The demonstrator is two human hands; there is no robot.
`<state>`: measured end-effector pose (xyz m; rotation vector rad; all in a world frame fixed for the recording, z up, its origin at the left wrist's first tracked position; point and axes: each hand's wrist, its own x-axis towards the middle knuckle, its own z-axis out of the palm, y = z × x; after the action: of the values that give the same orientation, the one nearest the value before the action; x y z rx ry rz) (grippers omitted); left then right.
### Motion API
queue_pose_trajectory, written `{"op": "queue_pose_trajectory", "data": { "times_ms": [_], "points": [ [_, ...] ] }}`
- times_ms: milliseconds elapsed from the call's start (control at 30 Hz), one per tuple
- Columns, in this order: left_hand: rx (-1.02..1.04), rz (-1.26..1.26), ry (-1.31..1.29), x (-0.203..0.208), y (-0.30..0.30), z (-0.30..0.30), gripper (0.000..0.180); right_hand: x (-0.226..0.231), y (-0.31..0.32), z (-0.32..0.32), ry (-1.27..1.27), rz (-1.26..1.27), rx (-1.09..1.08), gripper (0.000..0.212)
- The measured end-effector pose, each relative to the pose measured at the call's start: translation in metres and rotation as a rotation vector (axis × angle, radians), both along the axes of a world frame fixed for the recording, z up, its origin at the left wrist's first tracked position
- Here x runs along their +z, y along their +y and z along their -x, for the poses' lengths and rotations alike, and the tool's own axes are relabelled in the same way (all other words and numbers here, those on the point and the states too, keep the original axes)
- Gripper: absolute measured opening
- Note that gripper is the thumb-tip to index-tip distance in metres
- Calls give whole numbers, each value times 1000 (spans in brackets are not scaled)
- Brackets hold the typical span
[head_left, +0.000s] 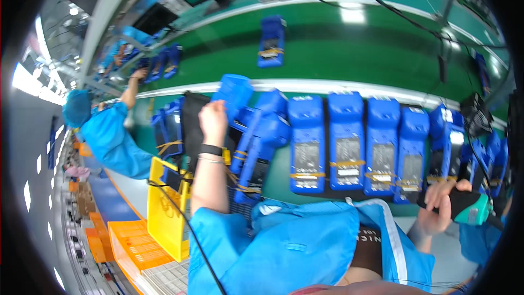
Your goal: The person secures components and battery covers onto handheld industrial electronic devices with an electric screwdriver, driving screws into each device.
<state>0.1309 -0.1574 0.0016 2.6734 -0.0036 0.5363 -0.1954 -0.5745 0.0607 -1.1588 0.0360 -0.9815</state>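
My left hand (213, 123) is raised over the bench with its fingers curled closed, beside a blue plastic bin (234, 94). What those fingers hold, if anything, is hidden. At the right, my right hand (438, 207) is wrapped round a black and teal handheld tool (470, 207) whose exact kind I cannot make out. Between my hands stands a row of blue handheld devices (346, 136), several with yellow-brown rubber bands round them. Nearer my left hand, other blue devices (256, 164) lean at a slant against each other.
Beyond the row runs a green conveyor belt (327, 38) carrying one blue device (271, 43). A yellow bin (166, 213) and an orange crate (131, 246) stand at lower left. A co-worker in blue (112, 136) reaches toward the belt. Black cables (382, 5) hang across the view.
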Motion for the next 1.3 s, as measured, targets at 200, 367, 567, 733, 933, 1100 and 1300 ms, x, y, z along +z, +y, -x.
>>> {"op": "queue_pose_trajectory", "data": {
  "times_ms": [200, 367, 567, 733, 933, 1100, 1300],
  "points": [
    [12, -60, -42, -2, -17, 11, 25, -2, -2, 6, 20, 5, -30, 32],
    [-113, -21, -268, 41, -25, 47, 16, -7, -6, 3, 18, 32, -6, 29],
    [-689, 148, -100, 107, -96, 158, 16, -8, -3, 3, 46, 26, -24, 31],
    [-1193, 295, 169, 55, -159, 219, 25, -5, -3, 8, 20, 36, -3, 32],
    [-1491, 144, -17, -11, -214, 225, 37, -5, 4, 15, 25, 93, -55, 33],
    [-1536, 2, -66, -21, -234, 229, 42, -7, 8, 20, 54, 145, -105, 33],
    [-1521, 91, 55, -26, -238, 227, 42, -7, 7, 18, 63, 146, -99, 32]
  ]
}}
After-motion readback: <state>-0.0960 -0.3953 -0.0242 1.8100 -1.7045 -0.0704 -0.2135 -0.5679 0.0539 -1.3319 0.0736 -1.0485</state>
